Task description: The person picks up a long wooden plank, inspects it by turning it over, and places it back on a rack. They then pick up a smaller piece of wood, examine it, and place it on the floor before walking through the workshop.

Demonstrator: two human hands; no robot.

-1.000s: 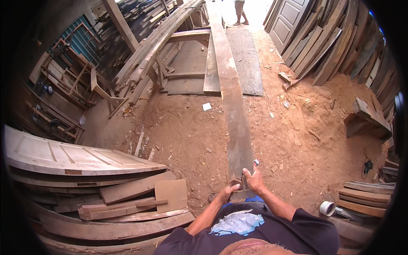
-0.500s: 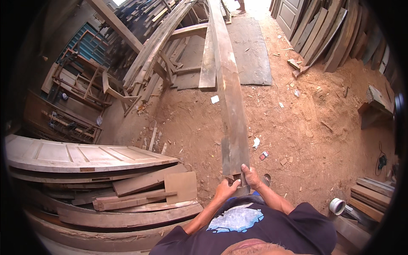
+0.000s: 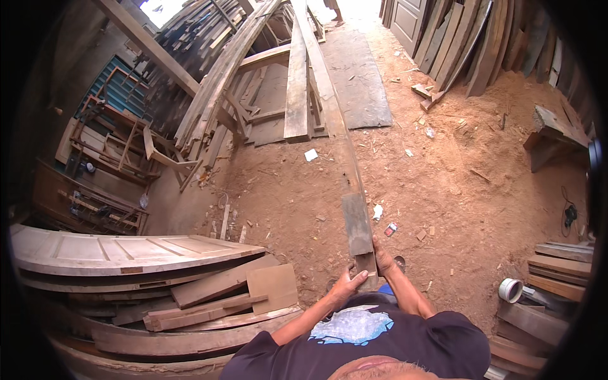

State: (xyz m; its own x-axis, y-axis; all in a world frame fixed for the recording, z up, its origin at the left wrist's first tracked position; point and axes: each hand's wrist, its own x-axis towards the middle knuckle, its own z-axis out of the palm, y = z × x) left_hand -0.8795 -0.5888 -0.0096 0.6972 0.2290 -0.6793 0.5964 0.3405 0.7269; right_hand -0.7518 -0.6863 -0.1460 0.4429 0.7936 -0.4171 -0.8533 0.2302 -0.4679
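A long wooden beam (image 3: 353, 166) runs from just before my body away to the far end of the yard, with a greyish patch near its close end. My left hand (image 3: 347, 284) grips that near end from the left, thumb laid on top and the other fingers partly hidden beneath. Higher up on the right side, my right hand (image 3: 384, 259) is closed round the edge; most of its fingers are out of sight. The beam's far part lies by a wooden trestle (image 3: 269, 57), alongside a second plank (image 3: 296, 101).
Panelled doors (image 3: 171, 248) and boards are stacked at near left. Leaning planks (image 3: 481, 47) line the far right. Sawdust and scraps cover the ground (image 3: 430, 183). Stacked timber (image 3: 557, 275) and a white pipe piece (image 3: 510, 291) lie at near right.
The beam has rolled in my hands, so a narrower face shows on top. Its near end sits slightly lower and to the right. Both hands still hold it.
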